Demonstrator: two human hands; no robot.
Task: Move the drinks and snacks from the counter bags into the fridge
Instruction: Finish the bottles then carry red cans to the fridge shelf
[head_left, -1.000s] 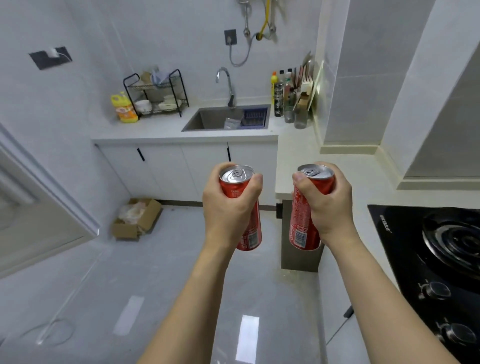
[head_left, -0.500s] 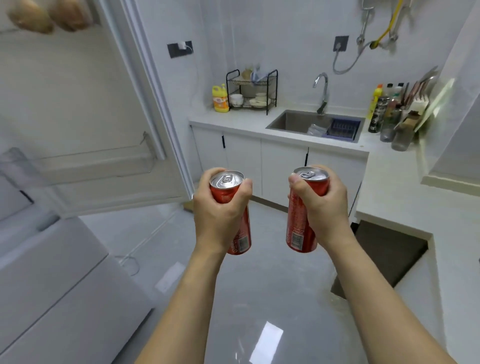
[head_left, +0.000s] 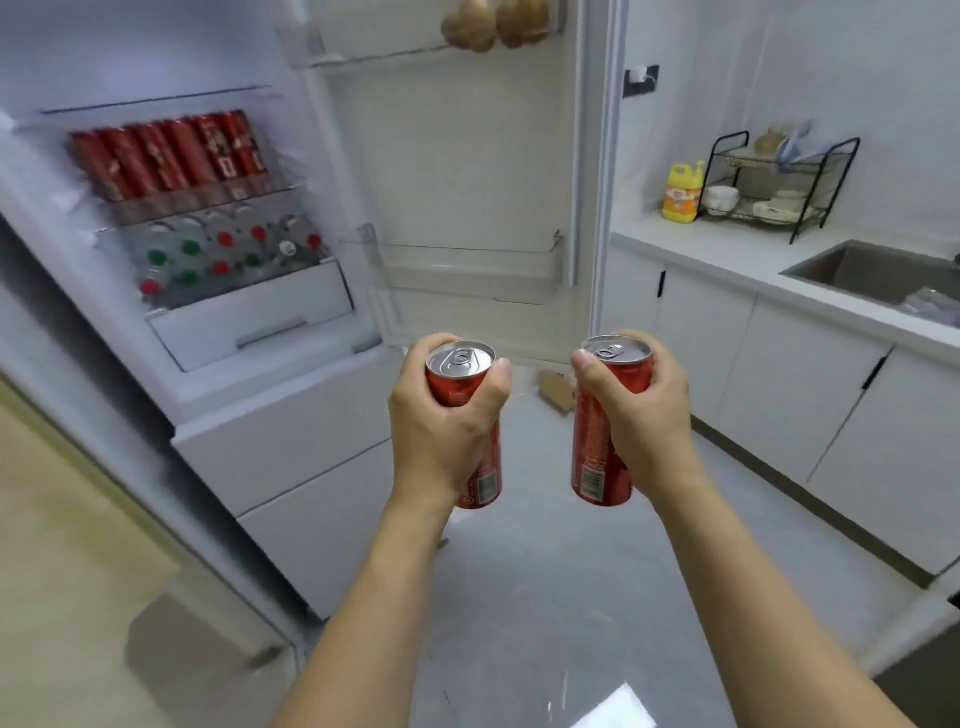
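Head view: your left hand (head_left: 441, 421) holds a red drink can (head_left: 470, 415) upright, the grip wrapped fully round its upper body with the thumb near the rim. Your right hand (head_left: 636, 415) holds a second red can (head_left: 597, 441) the same way, its grip curled round the can's right side and its thumb at the top edge. The two cans stand side by side, apart, with a clear gap of floor (head_left: 535, 597) showing between them.

Both cans are in front of the open fridge (head_left: 291, 447), below and to the right of its lit compartment. On the upper visible shelf, a row of red cans (head_left: 171, 156) lies packed side by side. Below it, a drawer (head_left: 249, 317) is pulled forward, showing bottles with red, green and white caps (head_left: 223, 254) seen from above. The drawer's front edge projects beyond the shelf above.

The fridge door (head_left: 467, 171) stands open behind your hands. Its lower door bin (head_left: 467, 270) is clear plastic. An upper door rack carries brown rounded items (head_left: 493, 26), too blurred to identify.

To your right, the white surface (head_left: 727, 249) runs along the wall, carrying a yellow detergent bottle (head_left: 683, 192), a black dish rack (head_left: 779, 182) and a sink (head_left: 872, 270). Its front edge overhangs white cabinet doors (head_left: 779, 395). Open grey floor lies between the cabinets and the fridge.
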